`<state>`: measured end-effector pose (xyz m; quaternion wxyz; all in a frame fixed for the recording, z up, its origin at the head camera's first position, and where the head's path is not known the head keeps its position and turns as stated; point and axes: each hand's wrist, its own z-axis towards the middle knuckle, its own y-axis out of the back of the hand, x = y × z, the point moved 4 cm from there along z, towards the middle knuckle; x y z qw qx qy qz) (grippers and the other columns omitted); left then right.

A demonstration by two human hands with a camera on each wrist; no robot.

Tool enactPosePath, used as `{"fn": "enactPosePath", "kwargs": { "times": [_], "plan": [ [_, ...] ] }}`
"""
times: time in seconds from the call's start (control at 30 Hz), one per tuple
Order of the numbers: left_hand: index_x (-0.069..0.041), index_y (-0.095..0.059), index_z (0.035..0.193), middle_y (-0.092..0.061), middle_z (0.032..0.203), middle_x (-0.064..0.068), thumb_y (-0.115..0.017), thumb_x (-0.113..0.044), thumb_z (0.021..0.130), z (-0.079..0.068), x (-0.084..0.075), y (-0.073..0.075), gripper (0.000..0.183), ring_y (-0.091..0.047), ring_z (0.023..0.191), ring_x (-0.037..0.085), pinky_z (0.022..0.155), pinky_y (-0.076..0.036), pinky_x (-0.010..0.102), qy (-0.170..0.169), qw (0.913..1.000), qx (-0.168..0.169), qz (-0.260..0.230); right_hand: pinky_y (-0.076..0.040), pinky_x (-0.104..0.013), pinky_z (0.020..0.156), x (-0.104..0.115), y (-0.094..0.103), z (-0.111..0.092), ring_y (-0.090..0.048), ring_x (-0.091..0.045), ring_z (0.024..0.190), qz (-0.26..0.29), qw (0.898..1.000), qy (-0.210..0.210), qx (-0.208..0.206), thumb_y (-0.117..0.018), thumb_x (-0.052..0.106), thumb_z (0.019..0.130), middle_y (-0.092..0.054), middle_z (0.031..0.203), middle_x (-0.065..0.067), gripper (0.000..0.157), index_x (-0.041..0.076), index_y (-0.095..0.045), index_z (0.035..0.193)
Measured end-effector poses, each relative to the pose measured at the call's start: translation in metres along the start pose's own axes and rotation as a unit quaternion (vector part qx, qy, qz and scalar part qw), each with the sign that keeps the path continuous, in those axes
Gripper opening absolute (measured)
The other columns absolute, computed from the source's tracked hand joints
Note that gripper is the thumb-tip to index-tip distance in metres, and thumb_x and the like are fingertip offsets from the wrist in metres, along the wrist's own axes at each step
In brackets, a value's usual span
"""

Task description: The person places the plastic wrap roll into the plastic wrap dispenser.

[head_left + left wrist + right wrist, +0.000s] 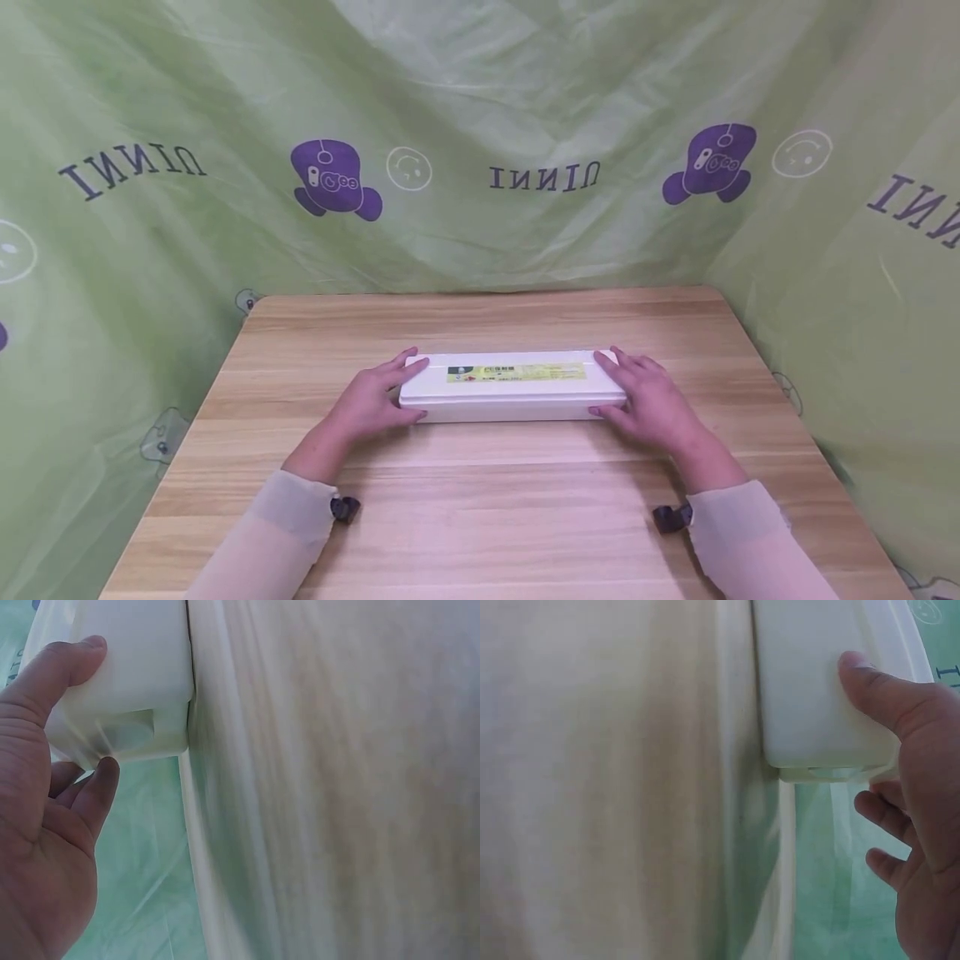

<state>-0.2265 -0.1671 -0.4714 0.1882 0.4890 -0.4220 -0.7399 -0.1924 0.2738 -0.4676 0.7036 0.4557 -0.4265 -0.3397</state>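
A long white plastic box (pixel 513 398), its yellow and green label (pixel 517 373) seemingly marked as PE cling film, lies crosswise on the wooden table (pixel 480 508). My left hand (pixel 367 402) grips its left end, the thumb on the near side and a finger over the top. At the opposite end my right hand (pixel 651 402) holds it the same way. A recess shows in the end of the box (pixel 142 660) in the left wrist view. In the right wrist view, the thumb presses the side of the box (pixel 817 690) and some fingers stand off its end.
Green curtains (pixel 465 75) with purple figures and lettering hang behind the table and along both its sides. Clear clips (pixel 163 437) sit at the table's edges. Each sleeve carries a small black device (pixel 345 509) at the wrist.
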Motion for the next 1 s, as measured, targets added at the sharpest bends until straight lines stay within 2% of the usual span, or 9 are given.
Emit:
{"fn": "enactPosePath", "kwargs": {
  "times": [0.13,0.43,0.67,0.73,0.83,1.0],
  "plan": [
    [-0.029,-0.054,0.152,-0.041,0.163,0.005,-0.094,-0.035,0.076,0.002,0.000,0.000,0.086,-0.048,0.141,0.038,0.116,-0.042,0.054,0.002,1.0000,0.003,0.006,-0.027,-0.066,0.120,-0.001,-0.001,0.000,-0.043,-0.051,0.139,-0.005,1.000,0.006,-0.008,-0.080,0.053,0.086,-0.037,0.162,-0.024,0.094,0.016,-0.038,0.162],
    [-0.031,-0.050,0.154,-0.033,0.167,0.002,-0.094,-0.041,0.073,0.005,-0.002,-0.001,0.093,-0.046,0.142,0.042,0.117,-0.039,0.056,0.014,0.9995,0.018,0.022,-0.031,-0.066,0.117,-0.007,-0.001,0.002,-0.043,-0.050,0.138,-0.002,1.000,-0.009,-0.011,-0.085,0.056,0.079,-0.037,0.163,-0.018,0.100,0.020,-0.040,0.161],
    [-0.033,-0.047,0.156,-0.030,0.168,0.004,-0.093,-0.039,0.077,0.006,-0.005,0.002,0.092,-0.043,0.144,0.042,0.117,-0.038,0.058,0.010,0.9991,0.034,0.024,-0.026,-0.066,0.120,-0.007,0.001,0.004,-0.042,-0.053,0.139,-0.007,1.000,-0.017,0.015,-0.082,0.060,0.081,-0.034,0.164,-0.021,0.100,0.022,-0.037,0.162],
    [-0.034,-0.045,0.157,-0.026,0.170,0.000,-0.092,-0.041,0.078,0.004,-0.006,0.003,0.092,-0.040,0.147,0.041,0.118,-0.036,0.060,0.013,0.9990,0.039,0.019,-0.026,-0.065,0.120,-0.007,0.002,0.004,-0.042,-0.054,0.139,-0.003,1.000,-0.020,0.019,-0.081,0.062,0.081,-0.033,0.165,-0.021,0.101,0.021,-0.037,0.162],
    [-0.034,-0.043,0.159,-0.020,0.172,-0.005,-0.089,-0.048,0.079,0.003,-0.007,0.003,0.093,-0.035,0.150,0.039,0.119,-0.034,0.061,0.016,0.9990,0.039,0.012,-0.026,-0.067,0.120,-0.007,0.005,0.003,-0.039,-0.055,0.141,0.010,0.999,-0.024,0.018,-0.080,0.065,0.080,-0.029,0.166,-0.021,0.107,0.020,-0.033,0.164],
    [-0.030,-0.038,0.162,-0.016,0.173,-0.003,-0.078,-0.067,0.081,0.002,-0.013,0.013,0.098,-0.025,0.155,0.035,0.121,-0.031,0.061,0.006,0.9982,0.020,0.057,-0.024,-0.073,0.118,-0.005,0.016,0.002,-0.030,-0.055,0.146,0.035,0.999,-0.027,0.010,-0.078,0.069,0.079,-0.022,0.170,-0.018,0.113,0.019,-0.026,0.166]
  ]
}}
